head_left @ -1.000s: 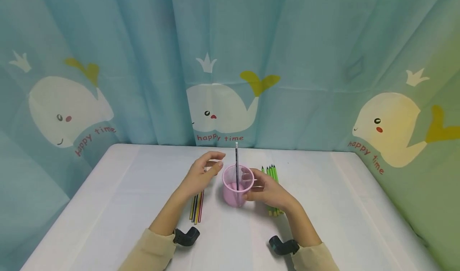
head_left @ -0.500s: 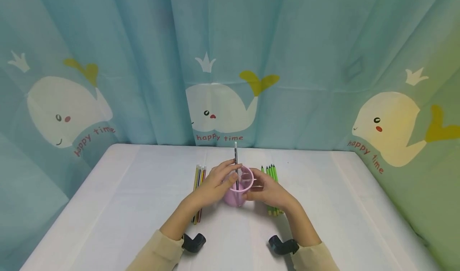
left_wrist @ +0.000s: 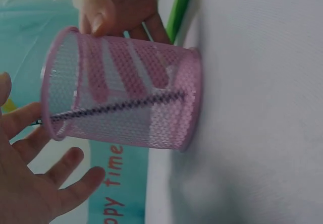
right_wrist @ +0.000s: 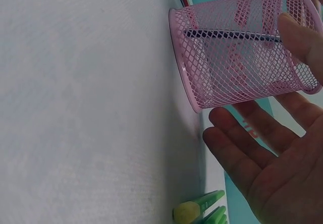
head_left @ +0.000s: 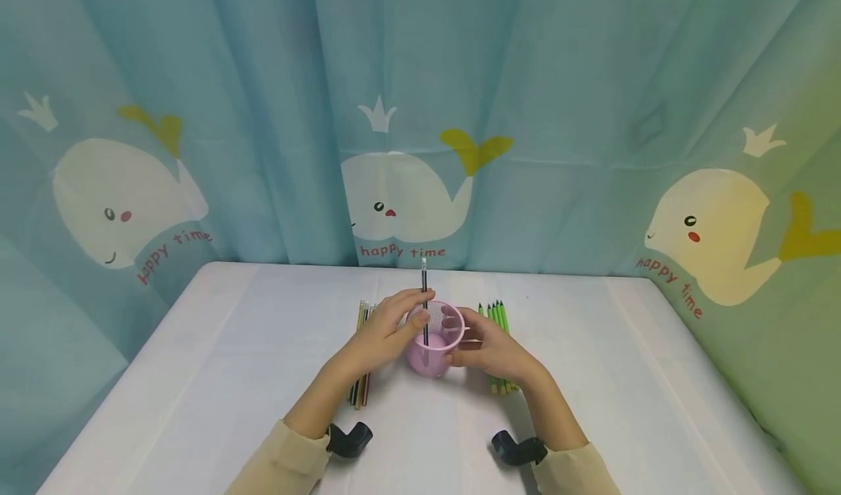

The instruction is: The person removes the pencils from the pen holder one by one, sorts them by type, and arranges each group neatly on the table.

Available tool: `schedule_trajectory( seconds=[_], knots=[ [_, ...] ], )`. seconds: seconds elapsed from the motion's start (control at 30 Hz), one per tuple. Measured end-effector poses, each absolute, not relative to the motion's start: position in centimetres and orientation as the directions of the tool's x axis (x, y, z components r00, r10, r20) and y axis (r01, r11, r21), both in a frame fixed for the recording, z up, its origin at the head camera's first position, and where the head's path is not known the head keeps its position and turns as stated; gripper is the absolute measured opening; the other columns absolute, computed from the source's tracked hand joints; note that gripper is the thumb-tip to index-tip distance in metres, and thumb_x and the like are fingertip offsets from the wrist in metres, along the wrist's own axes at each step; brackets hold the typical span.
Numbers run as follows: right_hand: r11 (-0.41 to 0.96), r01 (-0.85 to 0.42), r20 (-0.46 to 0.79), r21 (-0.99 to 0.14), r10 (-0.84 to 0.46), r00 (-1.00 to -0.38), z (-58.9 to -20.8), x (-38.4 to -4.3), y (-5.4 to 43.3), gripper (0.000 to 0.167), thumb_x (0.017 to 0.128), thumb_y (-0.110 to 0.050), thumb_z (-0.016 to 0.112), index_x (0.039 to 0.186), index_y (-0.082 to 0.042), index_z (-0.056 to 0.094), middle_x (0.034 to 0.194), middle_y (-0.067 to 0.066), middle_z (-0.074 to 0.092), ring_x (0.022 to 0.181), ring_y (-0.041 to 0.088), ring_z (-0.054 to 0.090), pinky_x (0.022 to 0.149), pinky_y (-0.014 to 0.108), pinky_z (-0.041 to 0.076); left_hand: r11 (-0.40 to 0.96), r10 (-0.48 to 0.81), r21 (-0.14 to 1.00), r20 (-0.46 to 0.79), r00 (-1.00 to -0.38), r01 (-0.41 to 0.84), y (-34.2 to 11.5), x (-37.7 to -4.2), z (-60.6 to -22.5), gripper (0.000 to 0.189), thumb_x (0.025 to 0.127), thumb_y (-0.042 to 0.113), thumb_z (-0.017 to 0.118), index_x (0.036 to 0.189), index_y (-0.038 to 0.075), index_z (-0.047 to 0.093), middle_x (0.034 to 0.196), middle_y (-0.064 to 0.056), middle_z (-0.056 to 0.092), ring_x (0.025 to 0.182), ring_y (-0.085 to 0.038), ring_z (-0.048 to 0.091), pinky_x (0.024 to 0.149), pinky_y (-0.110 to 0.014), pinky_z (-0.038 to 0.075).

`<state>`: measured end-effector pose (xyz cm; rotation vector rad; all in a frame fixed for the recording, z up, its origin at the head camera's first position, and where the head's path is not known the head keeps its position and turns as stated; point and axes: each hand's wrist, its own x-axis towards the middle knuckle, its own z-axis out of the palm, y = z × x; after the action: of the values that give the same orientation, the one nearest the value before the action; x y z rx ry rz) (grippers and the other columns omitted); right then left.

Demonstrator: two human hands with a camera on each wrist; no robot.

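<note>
A pink mesh pen holder (head_left: pixel 432 364) stands upright on the table in the middle of the head view. One dark striped pencil (head_left: pixel 424 277) with a pale top end leans in it, its lower end showing through the mesh close to the base. My right hand (head_left: pixel 494 349) holds the pen holder from the right, thumb on the near side and fingers round the far side. From the left, my left hand (head_left: pixel 384 334) pinches the pencil near the rim between thumb and forefinger. Its other fingers spread beside the mesh in the left wrist view.
Several striped pencils (head_left: pixel 358 391) lie left of the pen holder, partly hidden under my left forearm. Several green pencils (head_left: pixel 503 387) lie to the right, partly behind my right hand. A blue curtain (head_left: pixel 578 210) with whale prints hangs along the table's (head_left: pixel 591 363) far edge.
My left hand has come from beside the pen holder to the pencil at its rim. The pencil has shifted a little left. The right hand and the pen holder stay put.
</note>
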<state>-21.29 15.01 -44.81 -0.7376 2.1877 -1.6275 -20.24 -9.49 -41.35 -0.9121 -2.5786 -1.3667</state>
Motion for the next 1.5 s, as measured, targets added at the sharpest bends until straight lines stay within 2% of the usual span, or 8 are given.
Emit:
schedule_trajectory(
  seconds=[0.17, 0.3, 0.57, 0.7, 0.8, 0.97, 1.2, 1.5],
  knots=[
    [0.219, -0.216, 0.053, -0.952, -0.574, -0.817, -44.8, -21.3, 15.0, 0.074, 0.082, -0.011, 0.08, 0.146, -0.006, 0.044, 0.135, 0.022, 0.057, 0.125, 0.039, 0.056, 0.106, 0.048, 0.049, 0.383, 0.44, 0.762, 0.347, -0.828, 0.523, -9.6, -20.0, -40.5, 0.04, 0.105, 0.028, 0.05, 0.142, 0.013, 0.055, 0.147, -0.003, 0.052, 0.139, -0.024, 0.045, 0.109, -0.054, 0.043],
    [0.223, -0.222, 0.057, -0.949, -0.572, -0.818, -45.0, -21.4, 15.1, 0.073, 0.081, -0.011, 0.08, 0.145, -0.008, 0.046, 0.133, 0.021, 0.058, 0.123, 0.039, 0.057, 0.106, 0.046, 0.05, 0.326, 0.42, 0.822, 0.317, -0.85, 0.467, -9.9, -19.9, -39.7, 0.041, 0.105, 0.028, 0.051, 0.143, 0.014, 0.054, 0.147, -0.002, 0.052, 0.137, -0.023, 0.047, 0.103, -0.048, 0.051],
    [0.208, -0.204, 0.049, -0.956, -0.577, -0.815, -44.7, -21.3, 15.0, 0.072, 0.081, -0.01, 0.081, 0.145, -0.011, 0.047, 0.134, 0.02, 0.058, 0.121, 0.039, 0.057, 0.107, 0.048, 0.048, 0.157, 0.352, 0.914, 0.302, -0.886, 0.374, -10.8, -19.5, -38.0, 0.04, 0.104, 0.023, 0.054, 0.142, 0.013, 0.054, 0.147, -0.004, 0.052, 0.133, -0.029, 0.051, 0.104, -0.049, 0.051],
    [0.208, -0.202, 0.046, -0.957, -0.58, -0.814, -44.8, -21.3, 15.0, 0.073, 0.082, -0.01, 0.08, 0.146, -0.008, 0.045, 0.133, 0.023, 0.057, 0.121, 0.04, 0.057, 0.106, 0.045, 0.05, 0.064, 0.326, 0.938, 0.304, -0.895, 0.342, -11.2, -19.4, -37.4, 0.038, 0.103, 0.017, 0.055, 0.14, 0.009, 0.054, 0.147, -0.007, 0.052, 0.133, -0.03, 0.051, 0.1, -0.039, 0.055],
    [0.204, -0.208, 0.052, -0.957, -0.582, -0.811, -44.9, -21.3, 15.1, 0.074, 0.082, -0.01, 0.08, 0.146, -0.006, 0.044, 0.133, 0.025, 0.056, 0.122, 0.041, 0.057, 0.106, 0.043, 0.05, 0.012, 0.293, 0.943, 0.315, -0.903, 0.333, -11.5, -19.2, -36.9, 0.038, 0.102, 0.014, 0.057, 0.139, 0.007, 0.055, 0.146, -0.007, 0.052, 0.13, -0.028, 0.053, 0.097, -0.034, 0.056],
    [0.201, -0.211, 0.056, -0.957, -0.585, -0.809, -44.9, -21.3, 15.1, 0.074, 0.081, -0.009, 0.08, 0.146, -0.006, 0.044, 0.134, 0.024, 0.056, 0.122, 0.041, 0.056, 0.105, 0.043, 0.05, -0.059, 0.242, 0.944, 0.329, -0.913, 0.325, -12.1, -18.9, -36.1, 0.037, 0.101, 0.012, 0.057, 0.138, 0.006, 0.054, 0.145, -0.005, 0.05, 0.127, -0.023, 0.055, 0.094, -0.037, 0.058],
    [0.196, -0.201, 0.051, -0.96, -0.583, -0.811, -44.8, -21.2, 15.1, 0.073, 0.082, -0.008, 0.08, 0.146, -0.007, 0.045, 0.134, 0.022, 0.056, 0.123, 0.04, 0.056, 0.107, 0.043, 0.049, -0.102, 0.185, 0.937, 0.347, -0.919, 0.334, -12.7, -18.7, -35.5, 0.037, 0.101, 0.009, 0.056, 0.138, 0.006, 0.053, 0.142, -0.008, 0.053, 0.122, -0.018, 0.06, 0.091, -0.039, 0.059],
    [0.209, -0.192, 0.039, -0.959, -0.574, -0.818, -44.6, -21.2, 14.9, 0.072, 0.081, -0.009, 0.081, 0.144, -0.009, 0.047, 0.134, 0.021, 0.056, 0.121, 0.039, 0.057, 0.105, 0.045, 0.05, -0.098, 0.146, 0.935, 0.351, -0.925, 0.34, -12.6, -18.7, -35.4, 0.04, 0.098, 0.004, 0.061, 0.137, 0.011, 0.053, 0.138, -0.005, 0.055, 0.118, -0.031, 0.063, 0.085, -0.038, 0.062]
  ],
)
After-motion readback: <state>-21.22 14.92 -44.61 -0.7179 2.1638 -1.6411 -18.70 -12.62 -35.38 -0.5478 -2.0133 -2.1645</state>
